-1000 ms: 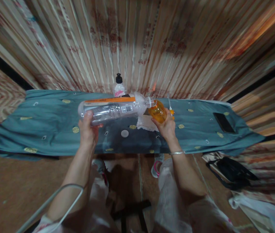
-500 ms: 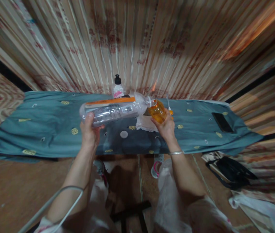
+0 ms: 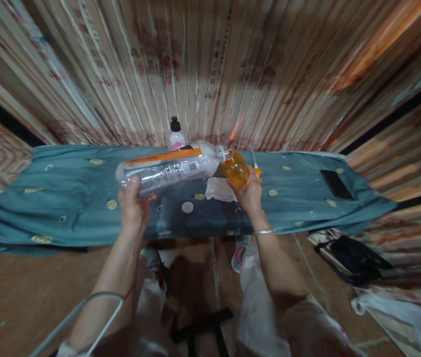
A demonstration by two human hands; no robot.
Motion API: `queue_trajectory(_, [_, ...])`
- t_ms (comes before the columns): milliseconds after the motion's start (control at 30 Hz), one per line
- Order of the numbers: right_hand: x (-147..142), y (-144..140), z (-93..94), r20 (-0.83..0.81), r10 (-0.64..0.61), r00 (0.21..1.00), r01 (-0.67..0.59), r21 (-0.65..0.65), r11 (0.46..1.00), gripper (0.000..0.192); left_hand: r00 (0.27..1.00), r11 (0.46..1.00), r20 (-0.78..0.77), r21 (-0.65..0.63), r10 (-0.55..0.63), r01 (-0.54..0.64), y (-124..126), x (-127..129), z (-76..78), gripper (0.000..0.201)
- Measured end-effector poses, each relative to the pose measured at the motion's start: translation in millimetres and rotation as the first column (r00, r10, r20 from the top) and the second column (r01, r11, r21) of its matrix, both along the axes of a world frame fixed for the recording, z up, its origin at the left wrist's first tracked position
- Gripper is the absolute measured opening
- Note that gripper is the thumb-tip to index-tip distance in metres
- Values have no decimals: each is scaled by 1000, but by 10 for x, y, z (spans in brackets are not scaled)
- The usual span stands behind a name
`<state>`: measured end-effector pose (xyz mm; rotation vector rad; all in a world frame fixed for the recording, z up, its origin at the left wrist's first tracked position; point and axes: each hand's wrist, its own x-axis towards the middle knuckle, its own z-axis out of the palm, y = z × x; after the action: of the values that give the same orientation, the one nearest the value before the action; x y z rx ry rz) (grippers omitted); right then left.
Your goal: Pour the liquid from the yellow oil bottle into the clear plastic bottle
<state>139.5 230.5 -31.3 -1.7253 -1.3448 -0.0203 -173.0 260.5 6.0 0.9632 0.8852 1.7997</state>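
Two bottles meet above the table (image 3: 65, 208): left hand (image 3: 133, 206) has fingers wrapped round the base end of a clear plastic bottle (image 3: 166, 168), long axis near horizontal, neck pointing right. Right hand (image 3: 248, 192) fingers are closed round a small orange bottle (image 3: 235, 169), its mouth touching that neck; loose white cap (image 3: 187, 207) below.

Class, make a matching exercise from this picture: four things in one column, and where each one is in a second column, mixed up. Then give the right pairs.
Things:
1. big clear bottle
2. small orange bottle
3. phone
4. white cap

Places:
A. lying on the cloth between the two arms
B. held sideways in the left hand
C. on the cloth's far right end
D. held in the right hand

Pairs: 1-B, 2-D, 3-C, 4-A
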Motion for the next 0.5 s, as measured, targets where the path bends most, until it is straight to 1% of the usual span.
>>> queue_trajectory(133, [-4,28,-30,9,-10,1000,10,24,1000,74,1000,999,-10,37,2,-2,-10,-16,29,67])
queue_trajectory(300, [-5,49,-52,14,-21,1000,20,35,999,75,1000,1000,11,-4,15,-15,-34,7,74,67])
queue_trajectory(500, [-5,45,-50,8,-16,1000,16,27,1000,79,1000,1000,5,-4,17,-17,-60,47,124,67])
